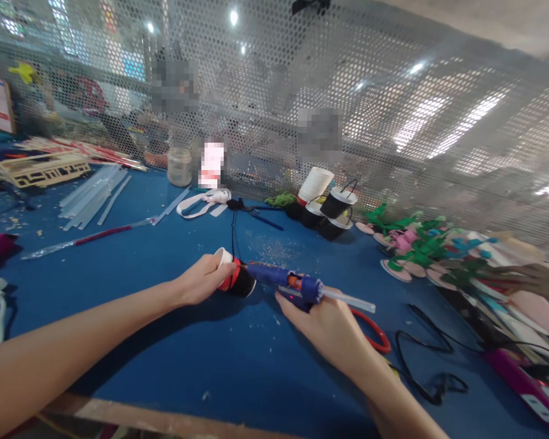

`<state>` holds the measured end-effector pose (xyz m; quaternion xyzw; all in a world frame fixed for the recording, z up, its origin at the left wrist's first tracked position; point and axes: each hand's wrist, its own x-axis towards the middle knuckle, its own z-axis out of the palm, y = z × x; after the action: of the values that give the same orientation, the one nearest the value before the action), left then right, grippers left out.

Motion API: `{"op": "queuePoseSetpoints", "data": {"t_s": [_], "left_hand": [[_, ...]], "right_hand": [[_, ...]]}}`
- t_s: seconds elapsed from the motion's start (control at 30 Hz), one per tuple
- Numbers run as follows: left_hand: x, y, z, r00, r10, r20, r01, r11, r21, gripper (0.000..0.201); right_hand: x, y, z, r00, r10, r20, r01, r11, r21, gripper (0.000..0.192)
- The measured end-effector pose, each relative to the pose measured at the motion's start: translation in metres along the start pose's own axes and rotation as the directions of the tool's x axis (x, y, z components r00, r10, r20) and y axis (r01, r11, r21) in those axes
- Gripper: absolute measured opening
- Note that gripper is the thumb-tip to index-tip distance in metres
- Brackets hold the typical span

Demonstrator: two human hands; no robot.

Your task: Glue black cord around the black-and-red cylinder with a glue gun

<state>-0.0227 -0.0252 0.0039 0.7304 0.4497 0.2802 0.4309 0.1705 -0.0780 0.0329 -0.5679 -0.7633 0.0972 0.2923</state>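
A person's left hand (205,279) pinches a small red-and-black cup (244,284) at the center of the frame, while the right hand (332,320), curled around the grip of a blue glue gun (274,275), holds its nozzle at the cup over a blue table (165,372). Stacked white cups (316,184) stand upper right of center.

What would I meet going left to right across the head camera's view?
White cable, translucent sticks, left hand, cup, blue glue gun, red loop, black cord, purple object.
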Motion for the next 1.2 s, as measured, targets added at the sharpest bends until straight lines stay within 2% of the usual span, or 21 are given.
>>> {"op": "queuePoseSetpoints", "data": {"t_s": [0.2, 0.43, 0.6, 0.77, 0.97, 1.2], "left_hand": [[-0.0012, 0.0007, -0.0009, 0.999, 0.052, 0.008, -0.053, 0.998, 0.040, 0.034], [-0.0021, 0.0009, -0.0016, 0.995, 0.094, 0.020, -0.096, 0.989, 0.114, 0.032], [-0.0021, 0.0007, -0.0014, 0.994, 0.105, 0.024, -0.107, 0.987, 0.120, 0.033], [-0.0025, 0.0004, -0.0017, 0.990, 0.133, 0.041, -0.137, 0.982, 0.132, 0.033], [-0.0037, 0.0018, -0.0022, 0.987, 0.146, 0.062, -0.154, 0.976, 0.152, 0.033], [-0.0028, 0.0025, -0.0022, 0.985, 0.161, 0.063, -0.169, 0.975, 0.142, 0.033]], "right_hand": [[-0.0019, -0.0048, -0.0052, 0.995, 0.069, 0.067, -0.068, 0.998, -0.003, 0.021], [0.0021, -0.0024, -0.0041, 0.993, 0.096, 0.066, -0.096, 0.995, -0.003, 0.021], [0.0009, -0.0031, -0.0050, 0.980, 0.167, 0.110, -0.172, 0.984, 0.038, 0.022], [0.0044, -0.0021, -0.0024, 0.982, 0.166, 0.087, -0.171, 0.983, 0.059, 0.022], [0.0023, -0.0025, -0.0038, 0.963, 0.232, 0.139, -0.243, 0.968, 0.068, 0.023], [0.0038, -0.0018, -0.0011, 0.981, 0.170, 0.096, -0.177, 0.982, 0.071, 0.025]]}}
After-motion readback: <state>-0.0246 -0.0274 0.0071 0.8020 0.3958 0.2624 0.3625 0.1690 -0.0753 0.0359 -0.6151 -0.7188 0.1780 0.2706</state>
